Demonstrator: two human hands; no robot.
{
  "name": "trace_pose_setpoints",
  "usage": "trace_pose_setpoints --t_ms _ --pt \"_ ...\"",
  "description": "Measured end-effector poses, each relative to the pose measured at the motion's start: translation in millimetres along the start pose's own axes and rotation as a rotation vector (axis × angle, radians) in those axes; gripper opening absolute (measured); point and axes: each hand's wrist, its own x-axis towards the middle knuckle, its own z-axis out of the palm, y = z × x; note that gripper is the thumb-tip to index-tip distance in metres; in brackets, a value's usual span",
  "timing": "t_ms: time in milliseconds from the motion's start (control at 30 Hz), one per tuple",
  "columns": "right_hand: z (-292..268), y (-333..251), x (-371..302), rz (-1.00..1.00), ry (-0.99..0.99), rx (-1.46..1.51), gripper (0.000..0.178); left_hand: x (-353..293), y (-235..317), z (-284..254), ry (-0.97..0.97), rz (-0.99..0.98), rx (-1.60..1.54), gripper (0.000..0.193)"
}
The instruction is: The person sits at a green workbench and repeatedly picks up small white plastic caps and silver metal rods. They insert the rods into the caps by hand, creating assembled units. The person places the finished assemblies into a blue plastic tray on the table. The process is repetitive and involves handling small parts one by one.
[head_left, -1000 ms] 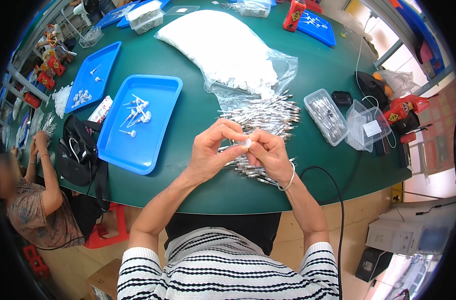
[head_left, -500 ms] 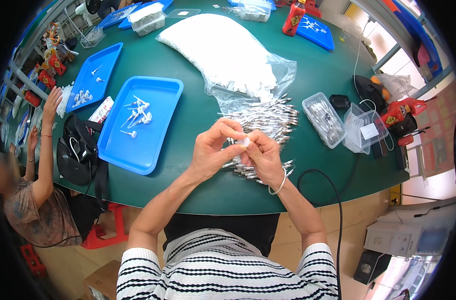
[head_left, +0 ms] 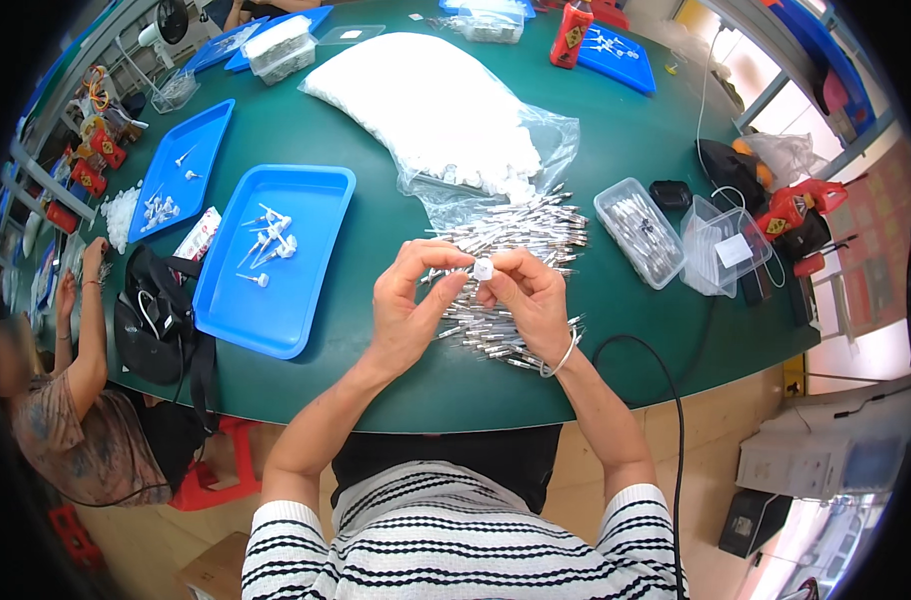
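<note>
A small white plastic cap is pinched between my two hands, above the near part of a heap of thin metal-and-white rods. My left hand has its index fingertip at the cap's left edge, thumb curled just below. From the other side, the thumb and index finger of my right hand close on it. Whether a rod sits in the cap is hidden by the fingers. Behind the heap lies a large clear bag of white caps, its mouth toward me. To the left, a blue tray carries several rods with white caps.
Right of the heap stand a clear box of rods and another clear container. A black bag sits left of the tray. A black cable curves over the near edge. A co-worker sits at left.
Both hands have shifted slightly left with the cap, and its flat face now shows more. The co-worker's raised arm at left has come down.
</note>
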Motion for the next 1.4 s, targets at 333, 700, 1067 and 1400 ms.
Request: trace_pose_setpoints --t_ms 333,700,1067,1400 --pt "4.8 0.0 -0.8 0.028 0.013 0.005 0.012 2.6 3.1 -0.6 0.023 0.006 0.034 0.009" --pt "7.3 -0.5 -1.4 0.026 0.04 0.02 0.011 3.3 9.9 0.2 0.013 0.108 0.293 0.007" --pt "2.5 2.6 -1.1 0.028 0.026 0.086 0.012 -1.8 -4.9 2.7 0.101 -0.115 0.014 0.012" --pt "0.8 3.2 -0.6 -0.001 0.008 0.084 0.012 -2.3 6.1 2.7 0.022 0.028 0.179 0.01"
